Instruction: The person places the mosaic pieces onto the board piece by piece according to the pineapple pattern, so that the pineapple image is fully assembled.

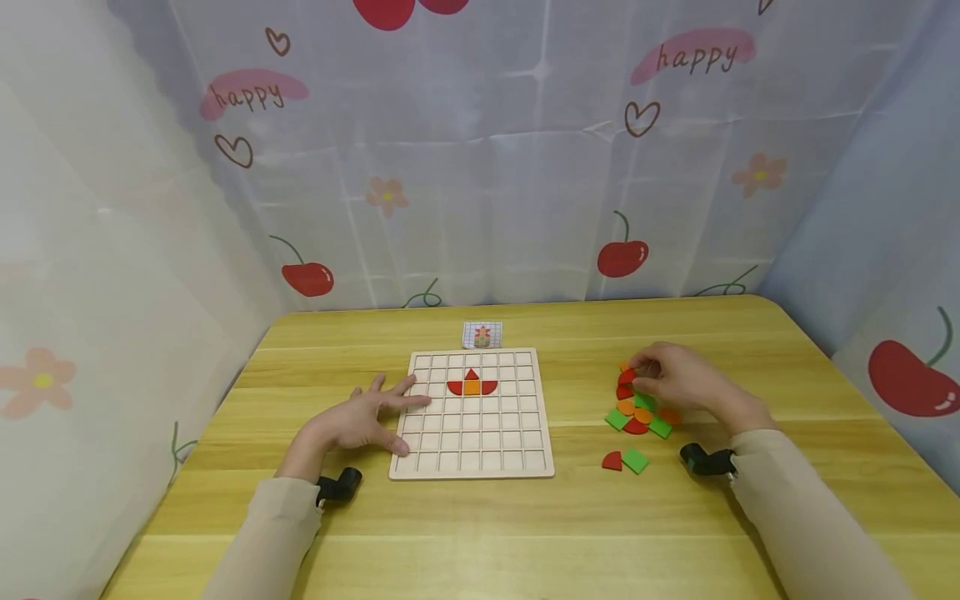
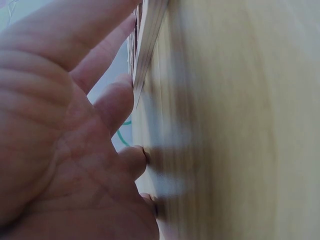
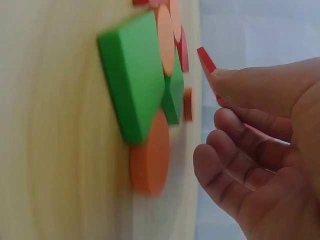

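A wooden grid board [image 1: 472, 425] lies on the table. On its upper part sit a red triangle [image 1: 471, 375], an orange square [image 1: 472, 387] and two red quarter-circle pieces [image 1: 490, 387] either side of the square. My left hand [image 1: 363, 419] has its fingers spread, with thumb and fingertips touching the board's left edge. Over a loose pile to the right, my right hand [image 1: 678, 379] pinches a thin red piece [image 3: 207, 60] between thumb and finger; its full shape is hidden. Beneath are green squares [image 3: 132, 75], orange round pieces [image 3: 152, 155] and red pieces.
A small printed pattern card [image 1: 482, 335] lies just behind the board. Apart from the pile, a red quarter-circle [image 1: 612, 461] and a green square [image 1: 635, 461] lie nearer the front. A printed curtain [image 1: 487, 208] hangs behind the wooden table [image 1: 480, 533].
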